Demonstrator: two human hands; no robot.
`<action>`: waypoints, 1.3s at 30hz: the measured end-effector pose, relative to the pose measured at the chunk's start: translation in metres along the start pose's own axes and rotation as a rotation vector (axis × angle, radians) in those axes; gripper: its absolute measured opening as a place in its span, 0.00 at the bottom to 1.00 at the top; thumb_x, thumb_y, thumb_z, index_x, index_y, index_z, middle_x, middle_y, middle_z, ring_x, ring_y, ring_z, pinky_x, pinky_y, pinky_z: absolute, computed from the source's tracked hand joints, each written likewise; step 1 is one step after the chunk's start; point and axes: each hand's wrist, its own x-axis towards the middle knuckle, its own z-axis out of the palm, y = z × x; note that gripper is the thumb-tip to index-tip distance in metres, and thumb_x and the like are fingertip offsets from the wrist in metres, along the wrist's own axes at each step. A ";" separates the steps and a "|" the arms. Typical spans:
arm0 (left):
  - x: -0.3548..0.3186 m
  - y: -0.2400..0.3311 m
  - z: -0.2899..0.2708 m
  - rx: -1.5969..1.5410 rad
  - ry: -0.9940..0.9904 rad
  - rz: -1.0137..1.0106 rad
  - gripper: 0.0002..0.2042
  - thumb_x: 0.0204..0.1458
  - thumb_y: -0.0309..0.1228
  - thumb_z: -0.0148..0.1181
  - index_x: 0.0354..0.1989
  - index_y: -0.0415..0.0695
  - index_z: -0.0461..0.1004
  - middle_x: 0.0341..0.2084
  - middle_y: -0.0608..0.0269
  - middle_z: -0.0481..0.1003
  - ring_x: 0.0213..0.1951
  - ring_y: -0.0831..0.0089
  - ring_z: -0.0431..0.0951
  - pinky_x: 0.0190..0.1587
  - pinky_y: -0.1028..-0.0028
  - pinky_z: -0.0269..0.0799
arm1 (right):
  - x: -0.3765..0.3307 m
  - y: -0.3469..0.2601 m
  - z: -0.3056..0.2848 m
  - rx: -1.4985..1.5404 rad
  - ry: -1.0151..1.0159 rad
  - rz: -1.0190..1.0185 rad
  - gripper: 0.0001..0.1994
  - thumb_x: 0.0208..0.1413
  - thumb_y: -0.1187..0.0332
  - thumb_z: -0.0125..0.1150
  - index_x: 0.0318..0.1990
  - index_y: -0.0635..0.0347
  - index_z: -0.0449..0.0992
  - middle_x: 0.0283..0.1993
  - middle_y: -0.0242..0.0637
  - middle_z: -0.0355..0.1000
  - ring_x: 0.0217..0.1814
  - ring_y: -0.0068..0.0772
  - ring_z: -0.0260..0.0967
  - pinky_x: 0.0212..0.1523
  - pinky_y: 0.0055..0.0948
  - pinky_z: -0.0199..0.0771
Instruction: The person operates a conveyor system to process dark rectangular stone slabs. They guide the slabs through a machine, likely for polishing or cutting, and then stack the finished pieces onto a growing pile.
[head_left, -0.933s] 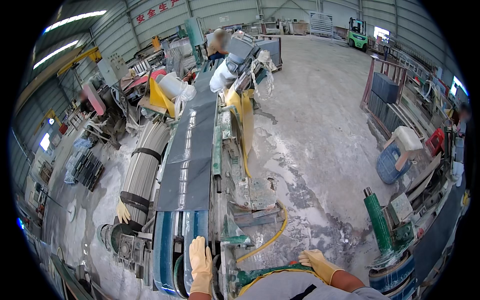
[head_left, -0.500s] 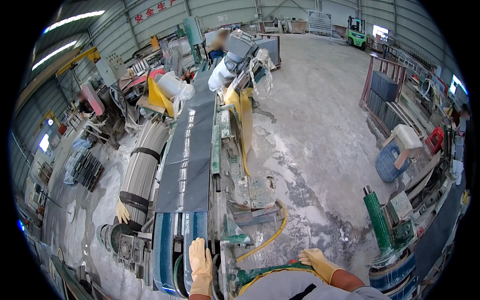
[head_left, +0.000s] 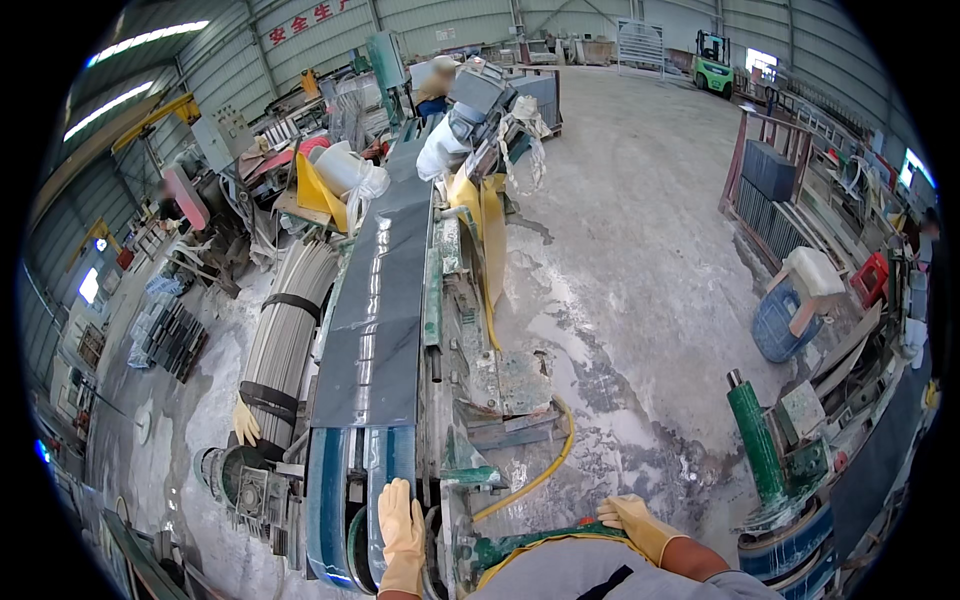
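Note:
My left hand wears a yellow rubber glove and lies flat, fingers together, on the near end of a blue conveyor belt. A long dark grey stone slab rests on that belt, its near edge a little beyond my fingertips. My right hand, also in a yellow glove, hangs to the right above the wet concrete floor with fingers loosely spread, holding nothing. A yellow hose curves on the floor between my hands.
A bundle of grey strips bound with black bands lies left of the belt. A person stands at the machine's far end. A green cylinder and a blue bin stand on the right, a green forklift far back.

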 end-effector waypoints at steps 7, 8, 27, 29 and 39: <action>-0.006 -0.004 0.003 0.017 0.040 0.034 0.20 0.58 0.24 0.56 0.60 0.36 0.69 0.59 0.41 0.70 0.62 0.40 0.66 0.67 0.51 0.58 | -0.006 -0.005 0.002 0.022 -0.012 0.008 0.19 0.67 0.61 0.57 0.55 0.71 0.74 0.51 0.52 0.78 0.42 0.43 0.81 0.42 0.34 0.85; -0.007 -0.004 0.003 0.016 0.043 0.036 0.20 0.58 0.24 0.56 0.60 0.36 0.69 0.59 0.41 0.70 0.62 0.40 0.66 0.67 0.51 0.58 | -0.005 -0.005 0.002 0.019 -0.010 0.008 0.19 0.67 0.61 0.57 0.55 0.71 0.74 0.51 0.52 0.78 0.42 0.43 0.81 0.42 0.34 0.85; -0.018 0.005 -0.006 0.001 -0.048 -0.046 0.22 0.61 0.26 0.54 0.64 0.36 0.68 0.63 0.41 0.68 0.66 0.42 0.64 0.71 0.53 0.54 | -0.006 -0.006 0.004 0.026 -0.007 0.007 0.19 0.67 0.63 0.57 0.56 0.71 0.74 0.52 0.50 0.78 0.45 0.45 0.81 0.43 0.34 0.86; -0.018 0.006 -0.007 -0.008 -0.058 -0.042 0.22 0.62 0.26 0.53 0.64 0.36 0.68 0.63 0.41 0.68 0.66 0.42 0.64 0.71 0.53 0.54 | -0.007 -0.005 0.003 0.022 -0.007 0.004 0.19 0.67 0.63 0.57 0.56 0.71 0.74 0.52 0.50 0.78 0.45 0.45 0.81 0.43 0.33 0.86; -0.026 0.003 -0.007 0.001 -0.040 0.000 0.22 0.59 0.23 0.55 0.63 0.35 0.68 0.61 0.38 0.68 0.64 0.40 0.66 0.69 0.51 0.56 | -0.013 -0.008 0.006 0.004 0.003 -0.014 0.20 0.67 0.61 0.56 0.54 0.71 0.74 0.51 0.49 0.79 0.45 0.43 0.80 0.44 0.33 0.85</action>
